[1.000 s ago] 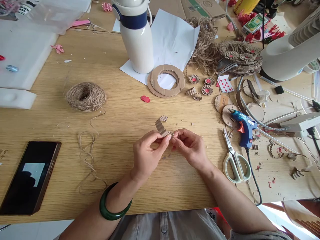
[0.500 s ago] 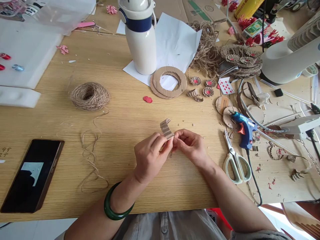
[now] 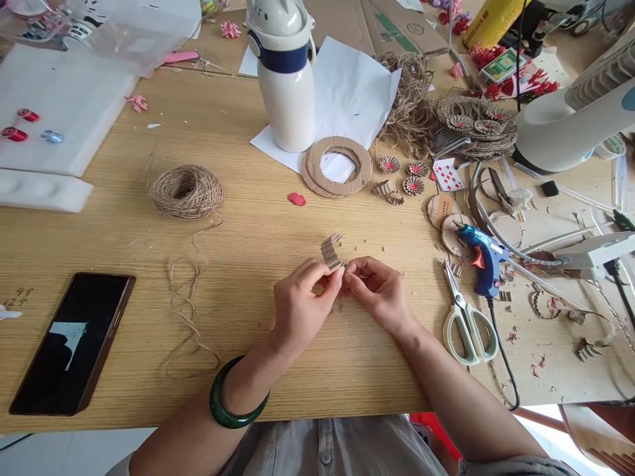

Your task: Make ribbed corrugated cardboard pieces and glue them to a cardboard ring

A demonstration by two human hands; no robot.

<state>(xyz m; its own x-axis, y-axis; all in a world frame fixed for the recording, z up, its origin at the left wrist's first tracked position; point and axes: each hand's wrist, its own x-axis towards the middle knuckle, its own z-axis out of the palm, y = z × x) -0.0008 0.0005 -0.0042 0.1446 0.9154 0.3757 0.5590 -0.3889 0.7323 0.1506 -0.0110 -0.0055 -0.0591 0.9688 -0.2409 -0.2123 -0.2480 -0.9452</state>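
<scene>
Left hand: pinched narrow, holding the cardboard strip between thumb and fingers.
Right hand: close against the left fingertips, thumb and forefinger nearly together; cannot tell whether clamped on the strip's end.
Cardboard strip: at the grip, ridged, curling up and away in an open C; lower end hidden by fingertips.
Bottle: beyond the grip, upright, covering part of the white paper; top cropped.
Appliance: beyond the grip to the far right, cut off by the edge; kind hard to make out.
Phone: well left of the grip, mostly dark; pale shape on screen unreadable.
Scissors and glue gun: right of the grip, near each other.
Twine ball: left of the grip and beyond, loose strand trailing back toward the near edge.
Half a second ago: strip showing a broader, flatter face, less open curl; hands likewise together; bottle, phone and twine farther left in view; one of the red spools cropped, now whole.
</scene>
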